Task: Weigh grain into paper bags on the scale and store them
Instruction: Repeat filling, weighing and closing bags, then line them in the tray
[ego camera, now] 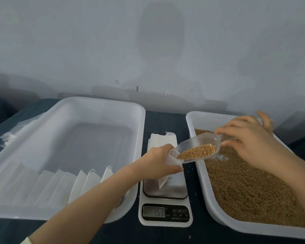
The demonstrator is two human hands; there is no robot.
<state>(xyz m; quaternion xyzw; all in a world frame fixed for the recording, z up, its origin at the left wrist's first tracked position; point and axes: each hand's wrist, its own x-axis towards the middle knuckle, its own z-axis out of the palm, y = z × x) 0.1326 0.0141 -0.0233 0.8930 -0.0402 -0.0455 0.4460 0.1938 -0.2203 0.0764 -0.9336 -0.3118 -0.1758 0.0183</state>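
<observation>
A white digital scale [165,214] stands between two trays, its display lit. My left hand [157,162] grips a small white paper bag [173,158] upright on the scale's steel platform and holds its mouth open. My right hand [248,138] pinches the handle of a clear plastic scoop [197,147] that carries brown grain. The scoop's lip rests at the bag's mouth. The right white tray [192,124] is filled with loose grain [245,187].
The left white tray [95,110] holds a row of several filled paper bags [60,187] along its near side. A stack of flat bags [162,140] lies behind the scale. More bags lie left of the tray. A wall rises close behind the dark table.
</observation>
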